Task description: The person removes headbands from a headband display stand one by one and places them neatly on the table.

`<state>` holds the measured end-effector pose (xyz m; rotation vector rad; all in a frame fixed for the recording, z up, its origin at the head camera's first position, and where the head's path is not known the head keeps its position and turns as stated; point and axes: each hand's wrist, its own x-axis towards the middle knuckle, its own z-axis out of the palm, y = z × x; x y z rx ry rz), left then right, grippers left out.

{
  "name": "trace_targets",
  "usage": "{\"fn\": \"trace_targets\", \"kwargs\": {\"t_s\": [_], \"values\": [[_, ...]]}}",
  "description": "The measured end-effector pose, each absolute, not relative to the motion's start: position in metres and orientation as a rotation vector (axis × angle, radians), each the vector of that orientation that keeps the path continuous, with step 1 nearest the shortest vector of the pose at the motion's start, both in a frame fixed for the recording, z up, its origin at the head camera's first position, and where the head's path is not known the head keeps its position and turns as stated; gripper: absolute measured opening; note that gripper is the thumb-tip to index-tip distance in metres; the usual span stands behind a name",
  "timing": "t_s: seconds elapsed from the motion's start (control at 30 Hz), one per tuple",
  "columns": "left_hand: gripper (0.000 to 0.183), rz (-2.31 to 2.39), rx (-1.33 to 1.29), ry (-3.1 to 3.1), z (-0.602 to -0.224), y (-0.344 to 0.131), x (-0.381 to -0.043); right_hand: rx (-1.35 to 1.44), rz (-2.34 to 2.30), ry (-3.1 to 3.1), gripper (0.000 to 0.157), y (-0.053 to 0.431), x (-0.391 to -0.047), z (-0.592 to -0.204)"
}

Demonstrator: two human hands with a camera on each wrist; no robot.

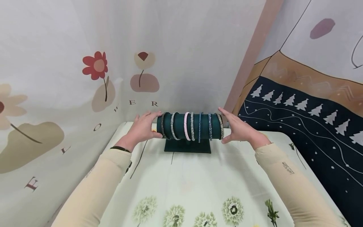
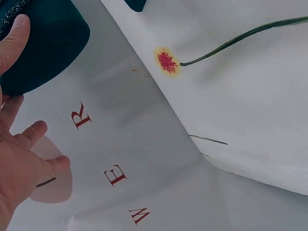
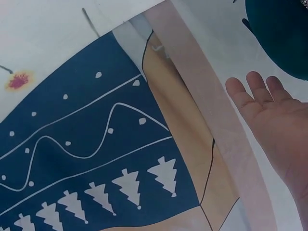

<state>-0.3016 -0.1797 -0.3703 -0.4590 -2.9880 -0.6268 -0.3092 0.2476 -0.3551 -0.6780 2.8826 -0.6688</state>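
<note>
A dark green bracelet stand (image 1: 178, 126) rests on the table, its padded roll lying crosswise above a flat base (image 1: 187, 146). Several bracelets circle the roll, among them a pink one (image 1: 186, 126), a blue one (image 1: 200, 127) and silvery, glittering ones. At the roll's left end is my left hand (image 1: 144, 126), its thumb over the front and a finger by the far edge, the other fingers spread. My right hand (image 1: 239, 127) is beside the right end with fingers extended; in the right wrist view those fingers are apart from the roll (image 3: 279, 38).
A pale tablecloth (image 1: 184, 179) printed with dandelions covers the table. White curtain cloth (image 1: 184, 63) with flowers and letters hangs behind and at the left. To the right hangs dark blue cloth (image 1: 283, 126) with white trees.
</note>
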Motion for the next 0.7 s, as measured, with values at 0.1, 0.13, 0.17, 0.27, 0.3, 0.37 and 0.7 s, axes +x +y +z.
{"fn": "trace_targets", "kwargs": {"t_s": [0.1,0.13,0.17,0.27,0.3,0.37,0.7], "values": [[0.1,-0.636,-0.463,-2.977,-0.3728,-0.1802,-0.3018,-0.682,-0.692,2.867,0.143,0.2468,-0.3106,-0.3551],[0.1,-0.64,-0.464,-2.976,-0.3735,-0.1804,-0.3017,-0.681,-0.698,2.861,0.143,0.2466,-0.3111,-0.3552],[0.101,-0.643,-0.464,-2.975,-0.3742,-0.1808,-0.3017,-0.677,-0.704,2.854,0.143,0.2463,-0.3117,-0.3554],[0.1,-0.654,-0.463,-2.968,-0.3756,-0.1817,-0.3014,-0.682,-0.722,2.834,0.142,0.246,-0.3126,-0.3552],[0.1,-0.656,-0.464,-2.967,-0.3759,-0.1818,-0.3013,-0.683,-0.729,2.829,0.142,0.246,-0.3128,-0.355],[0.1,-0.661,-0.465,-2.965,-0.3766,-0.1819,-0.3011,-0.686,-0.74,2.822,0.142,0.2463,-0.3129,-0.3544],[0.099,-0.672,-0.466,-2.959,-0.378,-0.1801,-0.3022,-0.69,-0.76,2.806,0.138,0.2477,-0.3148,-0.3546]]}}
